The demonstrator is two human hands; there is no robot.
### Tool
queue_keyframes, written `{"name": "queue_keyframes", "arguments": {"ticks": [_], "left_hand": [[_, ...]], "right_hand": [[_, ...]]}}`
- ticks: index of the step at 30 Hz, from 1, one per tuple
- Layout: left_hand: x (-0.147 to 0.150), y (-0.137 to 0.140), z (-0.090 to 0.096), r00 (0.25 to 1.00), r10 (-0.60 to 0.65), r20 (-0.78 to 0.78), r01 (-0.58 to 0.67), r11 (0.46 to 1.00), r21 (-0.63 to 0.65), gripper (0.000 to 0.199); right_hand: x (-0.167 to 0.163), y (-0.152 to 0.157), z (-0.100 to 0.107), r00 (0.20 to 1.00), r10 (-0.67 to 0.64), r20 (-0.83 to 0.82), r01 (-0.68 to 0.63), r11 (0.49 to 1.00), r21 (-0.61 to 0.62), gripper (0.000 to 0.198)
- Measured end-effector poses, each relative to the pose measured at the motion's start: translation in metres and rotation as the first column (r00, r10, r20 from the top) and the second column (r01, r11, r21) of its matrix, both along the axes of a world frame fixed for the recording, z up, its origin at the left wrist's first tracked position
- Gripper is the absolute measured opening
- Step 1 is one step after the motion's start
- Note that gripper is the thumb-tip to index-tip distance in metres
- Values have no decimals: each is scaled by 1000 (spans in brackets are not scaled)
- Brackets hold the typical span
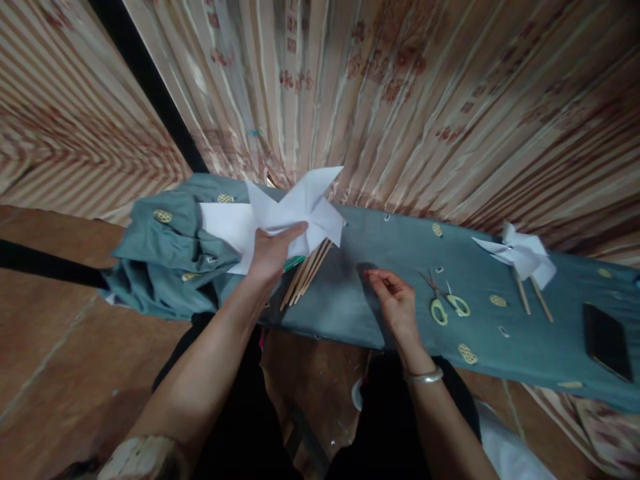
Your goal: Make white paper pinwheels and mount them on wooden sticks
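Single head view — facing forward, down (fairly near).

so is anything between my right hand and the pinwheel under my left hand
Nothing visible stands between your right hand and that pinwheel. The sticks lie by its near edge, and the scissors are to the hand's right.

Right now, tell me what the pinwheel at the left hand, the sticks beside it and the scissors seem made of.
Pinwheel: likely matte white paper, given its crisply folded points. Sticks: probably unvarnished wood, pale tan and dull. Scissors: greyish blades, probably metal; yellow-green handles, apparently plastic, finish unclear.
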State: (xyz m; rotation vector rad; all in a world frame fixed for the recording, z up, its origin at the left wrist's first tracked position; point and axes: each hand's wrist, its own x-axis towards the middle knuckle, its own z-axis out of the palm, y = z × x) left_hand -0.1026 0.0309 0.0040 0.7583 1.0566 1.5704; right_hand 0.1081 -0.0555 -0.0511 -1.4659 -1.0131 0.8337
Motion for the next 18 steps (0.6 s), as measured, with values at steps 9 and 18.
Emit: {"name": "queue_keyframes", "arguments": {"ticks": [9,18], "left_hand": [[-54,15,15,972,223,73,-230,967,108,37],[-61,16,13,970,210,120,-225,966,125,41]], "right_hand": [[-64,74,36,752,198,629,-368,918,151,17],[-103,152,14,416,212,884,-486,874,19,25]]}}
